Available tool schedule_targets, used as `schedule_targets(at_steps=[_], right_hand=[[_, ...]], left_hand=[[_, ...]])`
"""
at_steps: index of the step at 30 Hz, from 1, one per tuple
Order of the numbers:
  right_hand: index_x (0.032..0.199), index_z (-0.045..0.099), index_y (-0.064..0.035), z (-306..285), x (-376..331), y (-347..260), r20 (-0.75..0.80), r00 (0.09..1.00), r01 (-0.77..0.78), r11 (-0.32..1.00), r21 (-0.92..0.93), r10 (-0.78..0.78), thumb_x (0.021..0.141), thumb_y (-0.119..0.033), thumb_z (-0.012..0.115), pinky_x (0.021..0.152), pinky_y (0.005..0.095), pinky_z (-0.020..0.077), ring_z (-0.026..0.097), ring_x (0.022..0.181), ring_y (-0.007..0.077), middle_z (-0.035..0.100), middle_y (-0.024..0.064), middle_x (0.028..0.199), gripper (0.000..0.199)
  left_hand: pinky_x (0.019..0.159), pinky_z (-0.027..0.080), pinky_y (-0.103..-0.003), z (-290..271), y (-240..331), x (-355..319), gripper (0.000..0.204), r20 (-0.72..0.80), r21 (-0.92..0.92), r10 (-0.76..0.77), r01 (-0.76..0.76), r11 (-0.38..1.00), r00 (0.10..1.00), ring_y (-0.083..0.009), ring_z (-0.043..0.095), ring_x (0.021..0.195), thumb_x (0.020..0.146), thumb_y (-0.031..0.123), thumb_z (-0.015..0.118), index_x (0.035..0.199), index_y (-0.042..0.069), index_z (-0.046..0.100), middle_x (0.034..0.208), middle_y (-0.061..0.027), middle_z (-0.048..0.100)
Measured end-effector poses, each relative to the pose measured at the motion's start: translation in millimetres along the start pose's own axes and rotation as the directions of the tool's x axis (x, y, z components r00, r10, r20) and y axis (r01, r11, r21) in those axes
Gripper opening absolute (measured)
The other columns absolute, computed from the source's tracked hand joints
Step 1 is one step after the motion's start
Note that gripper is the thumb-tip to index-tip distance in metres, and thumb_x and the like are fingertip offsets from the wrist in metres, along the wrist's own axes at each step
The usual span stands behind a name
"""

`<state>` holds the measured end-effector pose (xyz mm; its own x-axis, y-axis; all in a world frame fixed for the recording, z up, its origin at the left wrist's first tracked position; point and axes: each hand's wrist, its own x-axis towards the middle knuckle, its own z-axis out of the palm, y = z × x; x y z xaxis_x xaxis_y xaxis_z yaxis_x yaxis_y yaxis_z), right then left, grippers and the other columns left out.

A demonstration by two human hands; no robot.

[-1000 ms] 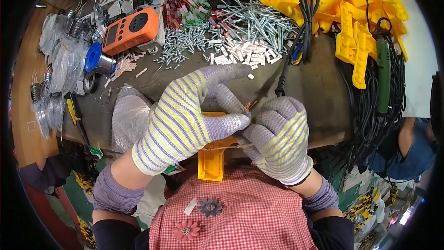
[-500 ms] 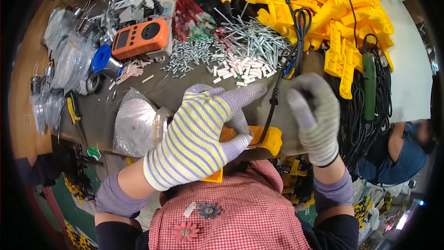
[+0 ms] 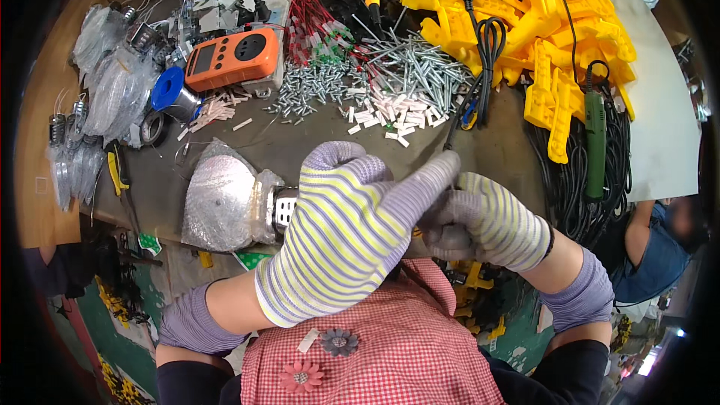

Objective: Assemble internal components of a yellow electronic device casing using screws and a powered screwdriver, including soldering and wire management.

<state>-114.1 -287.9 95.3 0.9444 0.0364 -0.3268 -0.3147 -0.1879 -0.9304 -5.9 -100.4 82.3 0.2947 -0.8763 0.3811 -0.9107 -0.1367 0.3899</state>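
My left hand, in a striped knit glove, reaches across in front of me. Its index finger stretches to the black power cord; the other fingers are bent, and what they hold is hidden. My right hand, gloved alike, is closed around the cord's lower part, its curled fingers meeting the left fingertips. Only a sliver of a yellow plastic housing shows between the hands. Left of my left hand, a perforated metal barrel pokes out of a bubble-wrapped piece.
Screws, white sleeves and red wires lie in piles beyond my hands. An orange meter and solder spool stand left. Yellow housings, a green tool and coiled cords are right. Another person sits far right.
My right hand has moved left and down to the cord beside my left hand. The left hand has shifted right, covering most of the yellow housing, and the metal barrel has come into view.
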Motion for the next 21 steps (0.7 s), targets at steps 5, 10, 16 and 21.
schedule_targets(at_steps=[5, 10, 16, 21], right_hand=[[0.098, 0.067, -0.0046, 0.8, -7.1, 0.4, -0.142, 0.969, 0.12, 0.885, -0.451, -0.204, 0.086, -0.016, 0.066, 0.059, 0.0337, 0.0496, 0.064, 0.071, 0.0193, 0.066, 0.0056, 0.086, 0.017], [0.088, 0.066, -0.0092, 8.3, 2.1, 13.1, 0.08, 0.742, 0.365, 0.301, -0.881, -0.666, 0.077, -0.014, 0.068, 0.055, 0.0414, 0.0465, 0.058, 0.061, 0.0285, 0.062, 0.0072, 0.076, 0.012], [0.082, 0.065, -0.007, 4.6, -4.7, 15.7, -0.032, 0.997, -0.069, 0.997, -0.036, 0.068, 0.083, -0.019, 0.069, 0.053, 0.0381, 0.0457, 0.057, 0.055, 0.0297, 0.061, 0.0115, 0.066, 0.013], [0.091, 0.065, -0.0075, -0.8, -0.5, 10.5, 0.097, 0.74, 0.381, 0.297, -0.875, -0.665, 0.081, -0.024, 0.072, 0.058, 0.0361, 0.0467, 0.061, 0.067, 0.0281, 0.061, 0.0077, 0.074, 0.02]], left_hand=[[0.099, 0.037, -0.042, 3.1, -6.1, -4.0, 0.067, -0.017, -0.274, -0.142, 0.132, 0.953, 0.99, -0.023, 0.061, 0.08, 0.074, 0.015, 0.074, 0.14, 0.012, 0.058, 0.073, 0.0028, 0.065], [0.099, 0.039, -0.043, 5.2, -6.7, -2.9, 0.069, -0.025, -0.254, -0.127, 0.116, 0.96, 0.992, -0.0242, 0.06, 0.084, 0.072, 0.016, 0.076, 0.139, 0.012, 0.059, 0.074, 0.0026, 0.064], [0.101, 0.039, -0.046, 12.8, -9.0, -9.6, 0.071, -0.064, -0.248, -0.094, 0.076, 0.966, 0.993, -0.0285, 0.06, 0.089, 0.071, 0.019, 0.075, 0.139, 0.013, 0.057, 0.079, 0.0005, 0.068], [0.102, 0.038, -0.046, 10.7, -8.9, -5.1, 0.071, -0.127, -0.254, -0.094, 0.059, 0.965, 0.987, -0.0271, 0.06, 0.086, 0.07, 0.017, 0.075, 0.139, 0.01, 0.058, 0.079, 0.0016, 0.069]])
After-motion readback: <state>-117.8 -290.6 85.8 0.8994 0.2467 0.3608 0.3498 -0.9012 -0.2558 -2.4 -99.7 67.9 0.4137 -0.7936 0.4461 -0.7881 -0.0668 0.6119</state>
